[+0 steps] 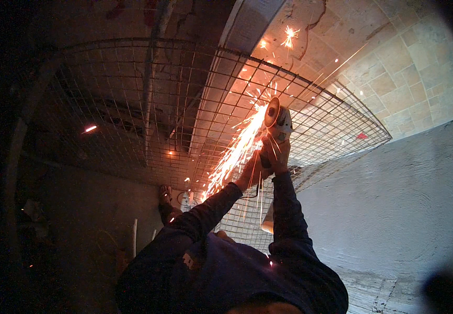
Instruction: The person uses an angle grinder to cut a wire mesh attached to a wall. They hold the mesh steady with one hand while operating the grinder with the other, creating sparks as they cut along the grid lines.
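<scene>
Left hand (249, 172) and right hand (281, 155) both hold tight to a grinder (284, 125), out in front of the body. Its round disc (272, 111) is up at the wire mesh (310, 82), and bright sparks (235, 146) shoot down to the left. It looks like the cutting step, though I cannot see just which wire the disc touches. Next, I think, the hands need to stay firm and guide the disc slowly. Past the mesh is a pale tiled surface (422, 78).

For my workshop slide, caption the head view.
Both hands grip a grinder over wire mesh as bright sparks stream toward the picture's lower left.
</scene>
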Demonstrator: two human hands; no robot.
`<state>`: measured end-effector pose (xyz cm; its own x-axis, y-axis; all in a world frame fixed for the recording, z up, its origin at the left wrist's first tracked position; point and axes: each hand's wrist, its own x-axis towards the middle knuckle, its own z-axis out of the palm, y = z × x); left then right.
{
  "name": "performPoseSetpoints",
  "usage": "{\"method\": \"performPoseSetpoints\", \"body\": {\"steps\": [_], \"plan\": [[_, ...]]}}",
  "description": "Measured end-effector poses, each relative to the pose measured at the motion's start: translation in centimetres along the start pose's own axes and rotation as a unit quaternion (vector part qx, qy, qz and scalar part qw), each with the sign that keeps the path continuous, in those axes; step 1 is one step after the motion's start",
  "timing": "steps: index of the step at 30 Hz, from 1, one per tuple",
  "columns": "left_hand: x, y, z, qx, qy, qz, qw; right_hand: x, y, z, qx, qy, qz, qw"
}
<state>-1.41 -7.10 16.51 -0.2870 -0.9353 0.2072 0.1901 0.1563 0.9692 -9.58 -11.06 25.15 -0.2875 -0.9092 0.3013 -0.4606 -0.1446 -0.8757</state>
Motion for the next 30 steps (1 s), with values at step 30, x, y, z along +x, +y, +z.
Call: {"method": "performPoseSetpoints", "body": {"steps": [30], "plan": [[-0.1,3.5,-0.9,0.073,0.02,-0.015,0.997,0.0,-0.2,-0.5,0.059,-0.042,0.07,0.995]]}}
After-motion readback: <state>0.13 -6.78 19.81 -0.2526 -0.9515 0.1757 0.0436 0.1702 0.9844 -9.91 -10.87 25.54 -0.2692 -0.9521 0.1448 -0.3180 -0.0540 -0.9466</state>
